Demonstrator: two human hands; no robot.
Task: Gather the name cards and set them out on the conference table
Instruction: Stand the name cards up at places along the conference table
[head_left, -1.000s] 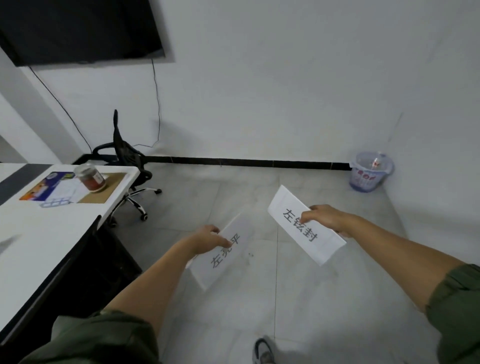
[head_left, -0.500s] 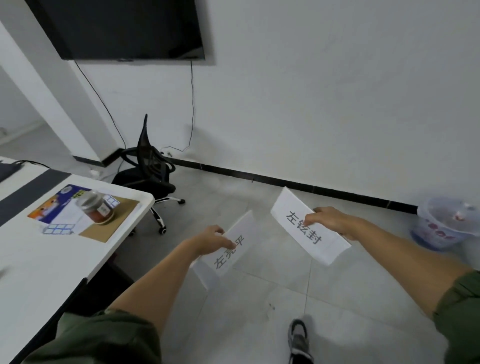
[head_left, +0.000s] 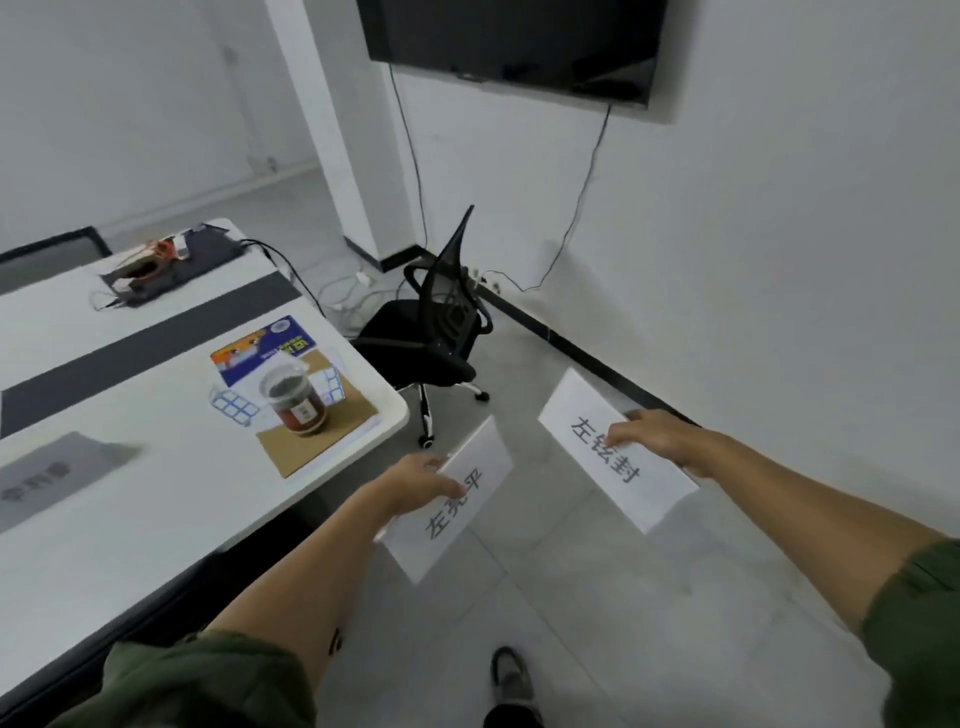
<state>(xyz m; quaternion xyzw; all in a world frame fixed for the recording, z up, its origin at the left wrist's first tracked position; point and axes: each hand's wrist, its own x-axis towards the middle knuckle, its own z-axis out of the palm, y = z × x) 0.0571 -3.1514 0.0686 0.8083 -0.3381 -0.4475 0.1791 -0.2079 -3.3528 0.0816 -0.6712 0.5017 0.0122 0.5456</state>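
My left hand (head_left: 421, 483) pinches a white folded name card (head_left: 457, 512) with black characters, held over the floor just off the corner of the white conference table (head_left: 156, 499). My right hand (head_left: 657, 439) grips a second white name card (head_left: 597, 447) by its upper edge, to the right of the first and a little higher. A third name card (head_left: 49, 475) lies blurred on the table at the far left.
On the table corner stand a lidded jar (head_left: 293, 402) on a brown mat, a colourful booklet (head_left: 262, 348) and blister packs. A black office chair (head_left: 436, 327) stands beyond the corner, under a wall screen (head_left: 514, 41). Cables lie on the floor. My shoe (head_left: 509, 675) shows below.
The view has swung left, bringing more of the table, the chair and the screen into view; the bin has left the frame. Both hands keep hold of their cards, nearer the table corner.
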